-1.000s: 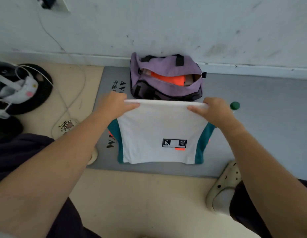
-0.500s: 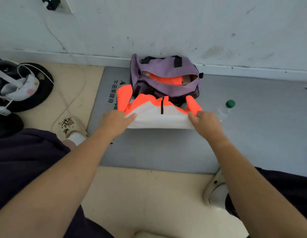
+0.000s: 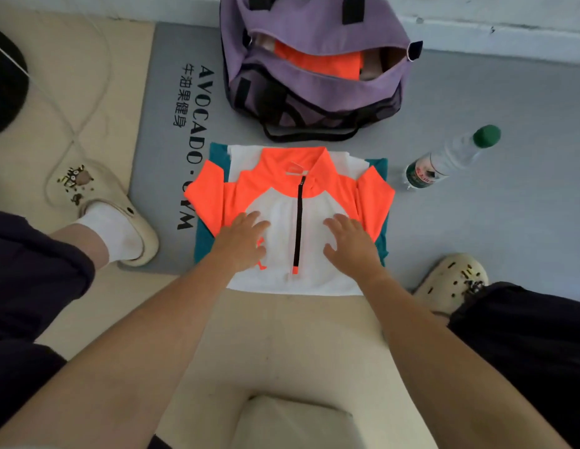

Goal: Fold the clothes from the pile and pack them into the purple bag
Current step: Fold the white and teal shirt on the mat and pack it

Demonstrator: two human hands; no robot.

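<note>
Grey foam gym mat (image 3: 476,102) on beige floor, white wall beyond. Open purple fabric bag (image 3: 314,89) far centre. Folded orange-and-white zip shirt (image 3: 291,189) now lies flat; left hand (image 3: 241,241) and right hand (image 3: 350,244), earlier pinching its edge, press spread-fingered.

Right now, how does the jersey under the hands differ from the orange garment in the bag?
The jersey lies flat on the mat, fully visible; the orange garment sits inside the purple bag, mostly hidden. Both hands, left hand and right hand, press the jersey; nothing touches the bagged garment. Both show bright orange.
</note>
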